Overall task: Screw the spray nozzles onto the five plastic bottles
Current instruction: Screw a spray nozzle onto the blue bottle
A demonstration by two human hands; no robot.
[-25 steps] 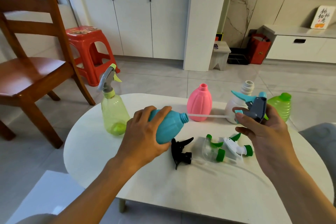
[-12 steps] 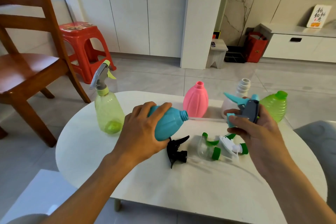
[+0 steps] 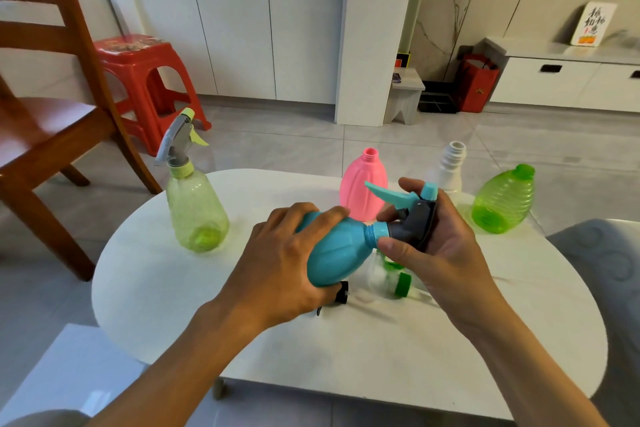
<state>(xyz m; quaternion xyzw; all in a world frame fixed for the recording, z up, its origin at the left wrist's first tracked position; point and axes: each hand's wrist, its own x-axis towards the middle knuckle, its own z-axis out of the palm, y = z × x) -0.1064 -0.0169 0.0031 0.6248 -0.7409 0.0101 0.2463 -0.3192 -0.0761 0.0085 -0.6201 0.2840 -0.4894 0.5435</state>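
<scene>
My left hand (image 3: pixel 280 263) grips the teal bottle (image 3: pixel 341 255), held on its side above the white table (image 3: pixel 173 288). My right hand (image 3: pixel 440 246) holds the grey-and-teal spray nozzle (image 3: pixel 414 215), whose collar sits against the bottle's threaded neck. A yellow-green bottle (image 3: pixel 195 208) with a grey nozzle fitted stands at the left. Behind my hands stand a pink bottle (image 3: pixel 360 180), a white bottle (image 3: pixel 452 166) and a green bottle (image 3: pixel 504 201), all without nozzles. Loose nozzles lie under my hands: a black one (image 3: pixel 341 295) and a white one with a green collar (image 3: pixel 398 282), both partly hidden.
A wooden chair (image 3: pixel 45 107) and a red plastic stool (image 3: pixel 145 87) stand on the tiled floor left of the table. A grey seat (image 3: pixel 602 270) is at the right. White cabinets, a small step stool (image 3: pixel 405 94) and a red bag (image 3: pixel 476 83) line the far wall.
My right hand has brought the nozzle leftward to the teal bottle's neck; its white dip tube, earlier stretched between them, is now out of sight. The camera has tilted and moved closer.
</scene>
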